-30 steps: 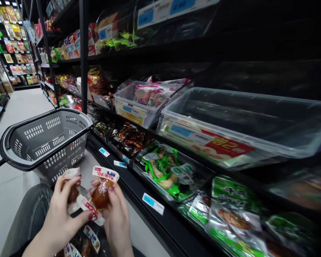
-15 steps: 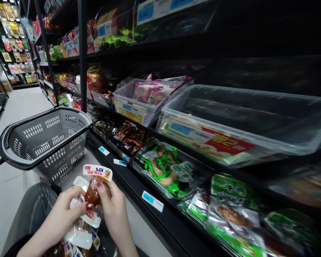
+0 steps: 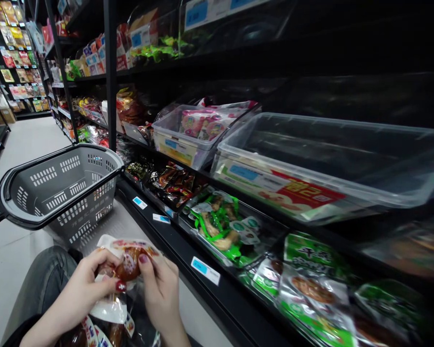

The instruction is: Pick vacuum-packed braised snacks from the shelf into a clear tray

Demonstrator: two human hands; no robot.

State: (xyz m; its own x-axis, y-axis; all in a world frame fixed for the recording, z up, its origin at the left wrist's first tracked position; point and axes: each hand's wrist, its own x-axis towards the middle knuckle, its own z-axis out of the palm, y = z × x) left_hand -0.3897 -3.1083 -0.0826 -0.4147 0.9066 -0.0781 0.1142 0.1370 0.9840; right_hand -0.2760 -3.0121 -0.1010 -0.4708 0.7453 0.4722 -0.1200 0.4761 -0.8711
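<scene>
A small clear-and-white snack packet (image 3: 132,264) with shiny brown food inside is between my two hands, above my lap. My left hand (image 3: 92,284) pinches its left side, thumb and fingers closed, with more white-edged packets just beneath. My right hand (image 3: 162,289) grips the right side, its thumb pressed on the front of the packet. Its top label is crumpled and cannot be read. Lower down, several similar packets (image 3: 108,332) lie in a clear plastic bag on my lap, partly hidden by my forearms.
A grey shopping basket (image 3: 90,180) with a black handle stands on the floor ahead. Along the right run black shelves with clear bins (image 3: 311,159), bagged foods (image 3: 217,221), green packets (image 3: 311,289) and price tags (image 3: 205,271). The aisle floor (image 3: 32,140) stretches off at the far left.
The packet has turned so its label is no longer upright and facing me. My right hand has shifted slightly right and down, while my left hand stays almost in place.
</scene>
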